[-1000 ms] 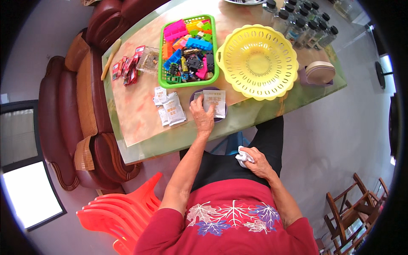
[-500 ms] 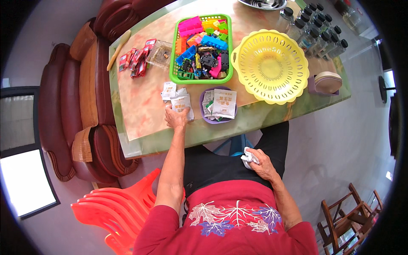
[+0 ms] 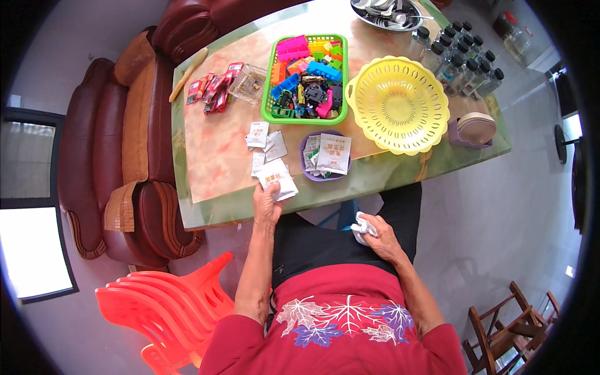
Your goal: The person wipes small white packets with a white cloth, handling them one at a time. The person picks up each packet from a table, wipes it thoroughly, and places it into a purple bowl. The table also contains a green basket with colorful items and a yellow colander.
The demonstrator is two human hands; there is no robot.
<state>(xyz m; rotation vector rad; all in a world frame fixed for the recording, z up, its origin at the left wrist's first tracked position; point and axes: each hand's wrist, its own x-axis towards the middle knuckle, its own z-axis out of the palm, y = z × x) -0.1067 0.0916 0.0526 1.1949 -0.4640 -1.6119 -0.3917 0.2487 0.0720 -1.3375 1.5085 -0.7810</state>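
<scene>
Near the table's front edge, my left hand grips a white sachet with orange print between thumb and fingers. Just beyond it, several more white sachets lie loose on the tabletop. A purple bowl to their right holds similar packets, one large packet lying on top. Over my lap, my right hand is closed around a crumpled white cloth.
Behind the bowl stands a green basket of toy blocks and cars, beside a yellow colander. Red packets and a clear tray lie left. Dark-capped bottles, a purple box and a bowl of utensils stand right.
My left hand has picked up a white sachet from the pile and drawn it back toward the table edge. My right hand still holds the cloth over my lap.
</scene>
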